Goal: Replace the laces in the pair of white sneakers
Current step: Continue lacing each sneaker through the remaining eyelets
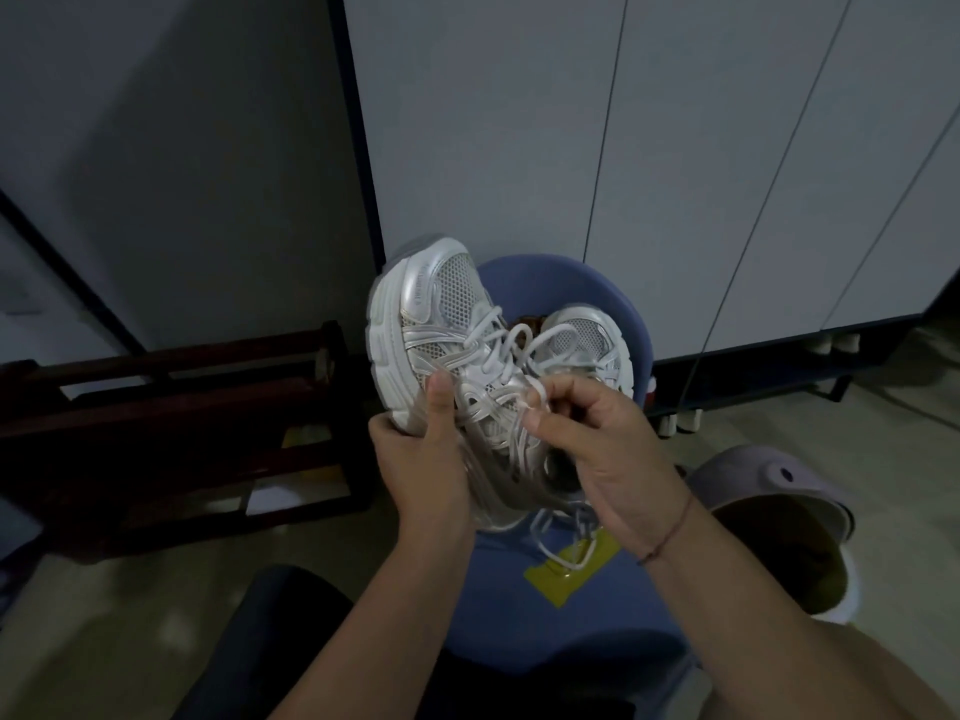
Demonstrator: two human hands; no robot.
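Observation:
A white and silver sneaker [431,324] is held up over a blue chair, toe pointing away from me. My left hand [421,449] grips its sole and side, thumb pressed on the upper. My right hand [587,439] pinches a white lace [535,402] near the eyelets, and loose lace loops [498,335] stand up above the tongue. The second white sneaker [584,337] lies on the chair behind, partly hidden by my right hand. More white lace [566,550] lies on the seat below my right wrist.
The blue chair [550,610] stands in front of white cabinet doors [571,148]. A yellow packet [561,576] lies on the seat. A dark wooden rack [171,433] is at the left. A pale purple slipper [779,501] sits on the floor at the right.

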